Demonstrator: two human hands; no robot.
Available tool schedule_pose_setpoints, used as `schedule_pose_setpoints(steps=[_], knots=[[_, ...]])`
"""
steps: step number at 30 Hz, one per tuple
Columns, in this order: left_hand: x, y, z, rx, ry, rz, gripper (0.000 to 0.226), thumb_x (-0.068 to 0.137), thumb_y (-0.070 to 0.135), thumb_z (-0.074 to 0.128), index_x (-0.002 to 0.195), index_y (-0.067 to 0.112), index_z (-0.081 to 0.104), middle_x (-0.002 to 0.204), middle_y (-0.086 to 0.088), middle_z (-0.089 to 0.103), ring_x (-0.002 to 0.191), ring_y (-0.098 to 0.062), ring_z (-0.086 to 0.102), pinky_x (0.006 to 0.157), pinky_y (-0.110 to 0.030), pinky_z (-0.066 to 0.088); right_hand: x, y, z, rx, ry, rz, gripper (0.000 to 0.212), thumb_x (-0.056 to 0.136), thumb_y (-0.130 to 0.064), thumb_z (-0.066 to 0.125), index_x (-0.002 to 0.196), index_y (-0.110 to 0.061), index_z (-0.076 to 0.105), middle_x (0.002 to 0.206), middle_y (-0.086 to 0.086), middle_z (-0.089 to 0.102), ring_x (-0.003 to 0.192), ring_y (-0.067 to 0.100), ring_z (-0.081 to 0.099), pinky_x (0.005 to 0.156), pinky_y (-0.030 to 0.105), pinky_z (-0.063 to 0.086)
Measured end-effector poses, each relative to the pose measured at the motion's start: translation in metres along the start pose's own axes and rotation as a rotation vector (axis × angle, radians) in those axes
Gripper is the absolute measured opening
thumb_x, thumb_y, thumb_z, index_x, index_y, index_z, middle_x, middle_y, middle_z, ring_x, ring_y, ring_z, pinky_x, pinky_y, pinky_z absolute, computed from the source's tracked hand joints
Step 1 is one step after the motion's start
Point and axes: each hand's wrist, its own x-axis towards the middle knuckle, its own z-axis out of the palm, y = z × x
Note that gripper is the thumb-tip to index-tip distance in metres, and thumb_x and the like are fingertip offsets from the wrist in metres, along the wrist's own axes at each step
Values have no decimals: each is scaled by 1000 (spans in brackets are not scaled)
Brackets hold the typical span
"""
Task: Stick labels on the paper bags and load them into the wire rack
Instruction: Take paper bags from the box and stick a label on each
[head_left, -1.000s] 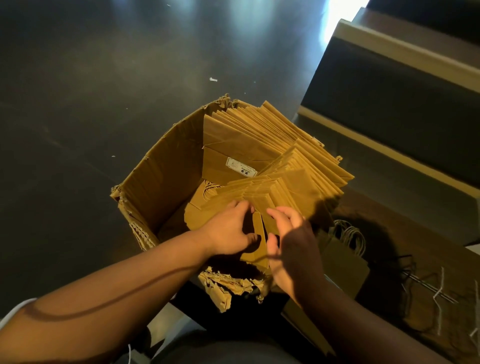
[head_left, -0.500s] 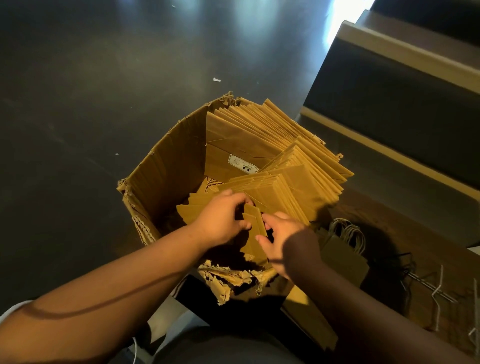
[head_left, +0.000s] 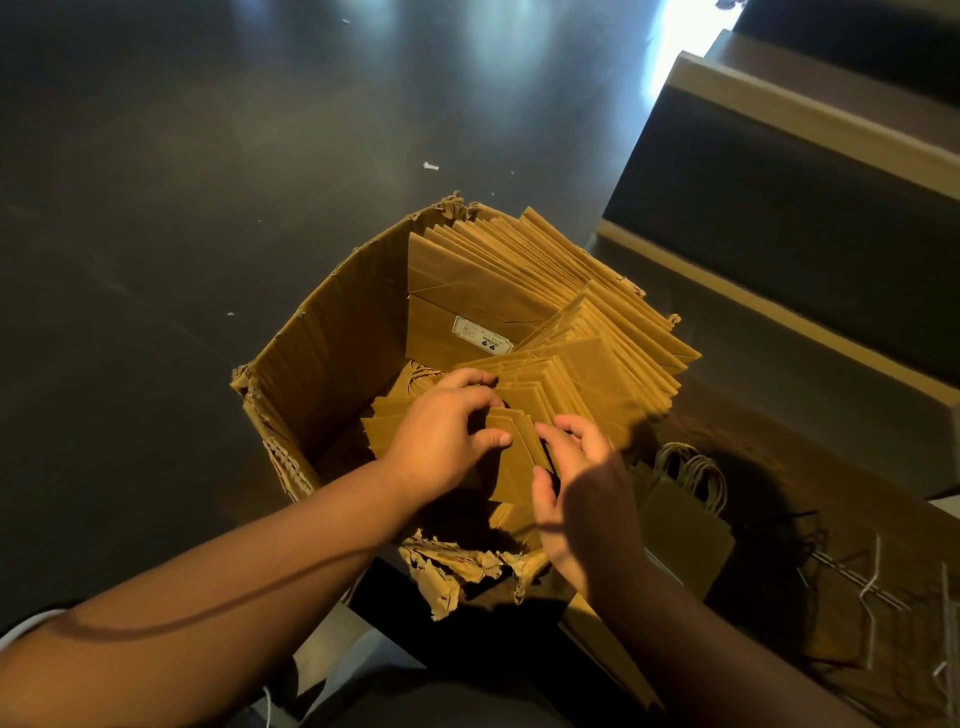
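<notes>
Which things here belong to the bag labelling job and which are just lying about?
Job: left hand, right hand, folded paper bags, cardboard box, white label, handled bags.
Lying about: paper scraps on floor, dark steps.

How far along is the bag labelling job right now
Early. Done: one bag in the cardboard box carries a white label. In hand: the left hand and right hand pinch a folded paper bag from the stack. Left: most bags show no label, and a few handled bags lie beside the box. No wire rack clearly visible.
</notes>
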Motion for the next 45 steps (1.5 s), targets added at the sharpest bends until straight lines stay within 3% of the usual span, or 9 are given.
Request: schedule_pose_setpoints(steps=[10, 15, 21, 25, 31, 34, 38, 42, 45], knots=[[5, 3, 2, 43, -31, 43, 33, 84, 28, 77, 114, 17, 70, 130, 3, 57, 122, -12, 52, 103, -28, 40, 10, -9, -11, 57, -196, 155, 67, 92, -37, 63, 151, -30, 32, 120, -5, 61, 93, 8, 56, 79, 21, 46], [-2, 3, 1, 14, 23, 79, 31, 81, 28, 79, 110, 19, 71, 126, 3, 55, 118, -10, 51, 101, -33, 46, 33, -19, -13, -128, -345, 261, 39, 99, -41, 50, 130, -19, 55, 122, 0, 57, 106, 17, 57, 78, 27, 40], [-9, 24, -17, -86, 163, 93, 69, 83, 29, 78, 143, 29, 44, 135, 15, 42, 112, 7, 43, 93, -3, 38, 25, -25, -40, 459, -115, 340, 14, 99, -18, 57, 111, -24, 62, 86, -13, 58, 72, 0, 57, 62, 10, 41], [-10, 47, -26, -147, 282, 119, 67, 83, 24, 77, 142, 26, 43, 132, 18, 36, 113, -5, 50, 93, -14, 49, 21, -16, -72, 682, 55, 372, 15, 97, -15, 57, 83, -20, 57, 72, 0, 61, 62, 8, 63, 53, 27, 53], [-13, 87, -18, -94, 430, 267, 12, 91, 24, 66, 101, 17, 67, 99, 11, 57, 86, 3, 52, 72, -10, 43, 9, 9, -126, 1226, 264, 692, 19, 98, -13, 54, 98, -27, 67, 98, -5, 74, 98, 21, 70, 89, 52, 56], [-19, 106, -6, -97, 281, 420, 30, 99, 35, 53, 70, 30, 61, 65, 21, 52, 60, 4, 52, 58, -10, 35, -2, 30, -146, 1482, 328, 863, 19, 98, -14, 53, 104, -27, 66, 113, 5, 70, 108, 31, 66, 95, 60, 50], [-21, 138, 18, -353, -148, 206, 70, 93, 70, 35, 71, 11, 64, 62, -8, 63, 58, -20, 62, 60, -45, 54, -24, 52, -162, 1644, 384, 926, 19, 99, -12, 50, 98, -25, 63, 103, 5, 70, 104, 29, 65, 93, 51, 50], [-14, 188, 38, -1200, -226, -206, 32, 101, 40, 49, 110, 20, 73, 105, -4, 76, 87, -21, 72, 78, -32, 61, -57, 73, -155, 1730, 384, 966, 23, 98, -8, 50, 105, -21, 67, 105, 6, 75, 98, 25, 71, 85, 46, 54], [-7, 209, 67, -1187, -92, -324, 33, 102, 11, 52, 135, 10, 57, 126, -6, 70, 111, -23, 69, 99, -40, 54, -84, 87, -151, 1723, 358, 1028, 24, 99, -7, 49, 112, -20, 65, 104, 4, 75, 88, 18, 72, 71, 36, 55]])
